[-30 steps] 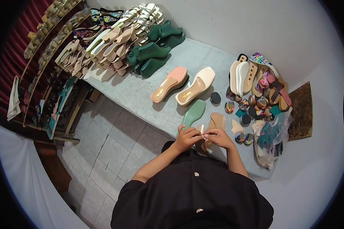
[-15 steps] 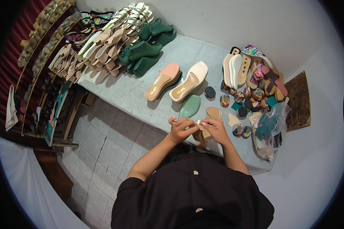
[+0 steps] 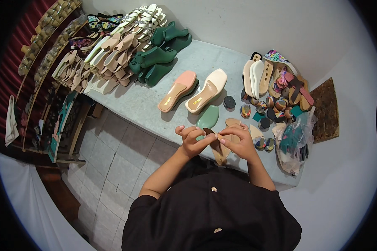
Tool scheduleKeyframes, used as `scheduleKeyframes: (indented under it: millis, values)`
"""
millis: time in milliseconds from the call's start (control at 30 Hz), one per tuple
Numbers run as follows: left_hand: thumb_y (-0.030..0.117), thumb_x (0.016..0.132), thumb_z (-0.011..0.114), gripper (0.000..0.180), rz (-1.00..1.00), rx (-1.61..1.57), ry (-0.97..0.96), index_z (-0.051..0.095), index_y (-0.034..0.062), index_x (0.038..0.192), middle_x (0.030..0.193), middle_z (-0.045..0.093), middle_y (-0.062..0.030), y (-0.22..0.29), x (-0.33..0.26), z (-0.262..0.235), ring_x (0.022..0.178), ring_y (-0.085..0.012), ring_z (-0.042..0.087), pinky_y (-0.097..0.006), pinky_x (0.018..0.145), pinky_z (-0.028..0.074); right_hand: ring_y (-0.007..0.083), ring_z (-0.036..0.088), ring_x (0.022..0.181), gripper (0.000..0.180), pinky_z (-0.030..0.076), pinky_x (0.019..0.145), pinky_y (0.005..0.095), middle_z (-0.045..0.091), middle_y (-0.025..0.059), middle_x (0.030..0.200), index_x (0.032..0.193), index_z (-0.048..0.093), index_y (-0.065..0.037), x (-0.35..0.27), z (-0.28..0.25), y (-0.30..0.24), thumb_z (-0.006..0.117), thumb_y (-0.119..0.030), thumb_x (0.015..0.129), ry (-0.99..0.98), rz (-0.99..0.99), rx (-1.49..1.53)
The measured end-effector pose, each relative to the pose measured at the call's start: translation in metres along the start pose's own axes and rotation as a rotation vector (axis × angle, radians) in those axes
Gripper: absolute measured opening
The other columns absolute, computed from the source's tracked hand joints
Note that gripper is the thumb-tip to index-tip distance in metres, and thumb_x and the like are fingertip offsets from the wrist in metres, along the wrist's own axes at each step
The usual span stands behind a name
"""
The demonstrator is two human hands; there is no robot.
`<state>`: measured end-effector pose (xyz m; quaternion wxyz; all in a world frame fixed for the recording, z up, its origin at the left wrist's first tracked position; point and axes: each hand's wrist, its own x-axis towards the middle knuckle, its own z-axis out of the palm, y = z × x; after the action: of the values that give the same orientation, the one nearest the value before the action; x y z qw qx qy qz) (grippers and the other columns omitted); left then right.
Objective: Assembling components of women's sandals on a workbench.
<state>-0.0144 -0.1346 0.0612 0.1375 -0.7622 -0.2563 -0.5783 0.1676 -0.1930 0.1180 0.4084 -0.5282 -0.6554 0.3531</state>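
Close to the table's front edge, my left hand [image 3: 193,140] and my right hand [image 3: 239,143] meet, fingertips pinched together. Between them is a tan shoe insole [image 3: 218,154], its lower end showing below the fingers and a dark brown edge above; the fingers hide its middle. Just beyond my left hand lies a green sole-shaped piece [image 3: 208,116]. Another tan piece [image 3: 233,122] lies behind my right fingers, partly covered. Farther back stand a pink-topped sandal [image 3: 178,90] and a cream-topped sandal [image 3: 207,91], side by side.
Green shoe lasts [image 3: 155,62] and piled sandals [image 3: 117,54] fill the table's [image 3: 132,109] far left. At right are a round black piece [image 3: 229,102], several multicoloured heels [image 3: 246,111], pale insoles [image 3: 257,77] and a clear plastic bag [image 3: 295,146]. A rack [image 3: 50,54] stands left.
The fingers of both hands have shifted their pinch on the insole, and its dark brown edge now shows above them. The small whitish bit between the fingertips no longer shows.
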Motion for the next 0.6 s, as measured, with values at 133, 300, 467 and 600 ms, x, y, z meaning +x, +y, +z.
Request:
scheduleKeyframes:
  millis: [133,300,467,600]
  values:
    - [0.023,0.06,0.072,0.023,0.067,-0.016,-0.046,0.066,0.0328,0.079,0.083,0.046,0.0085,-0.003,-0.002,-0.002,0.088,-0.01,0.045,-0.037,0.097,0.018,0.0119,0.057,0.092,0.017,0.013,0.099,0.0436,0.065,-0.0008,0.087,0.087,0.069,-0.012,0.0,0.0,0.002,0.07,-0.024,0.076,0.004,0.009,0.043]
    - [0.017,0.06,0.069,0.028,0.074,-0.029,-0.099,0.067,0.034,0.082,0.082,0.044,0.0067,0.001,-0.017,-0.006,0.085,-0.0108,0.043,-0.036,0.095,0.021,0.0134,0.055,0.092,0.014,0.012,0.097,0.0494,0.065,-0.004,0.086,0.084,0.069,-0.015,-0.001,0.0,0.004,0.067,-0.027,0.077,-0.117,0.034,-0.199]
    - [0.024,0.065,0.069,0.019,0.039,-0.006,-0.188,0.064,0.0313,0.082,0.083,0.047,0.0091,0.011,-0.03,-0.003,0.09,-0.0082,0.046,-0.037,0.095,0.018,0.0143,0.054,0.093,0.013,0.013,0.097,0.0501,0.065,-0.0027,0.082,0.082,0.068,-0.014,-0.013,0.011,0.008,0.066,-0.024,0.075,-0.06,-0.011,-0.388]
    - [0.017,0.058,0.073,0.027,0.03,-0.025,-0.258,0.066,0.0301,0.081,0.082,0.048,0.0081,0.011,-0.032,-0.004,0.087,-0.0102,0.048,-0.038,0.092,0.019,0.0163,0.055,0.09,0.011,0.015,0.095,0.0534,0.065,-0.0004,0.08,0.082,0.068,-0.013,-0.017,0.017,0.008,0.061,-0.021,0.077,-0.014,-0.05,-0.533]
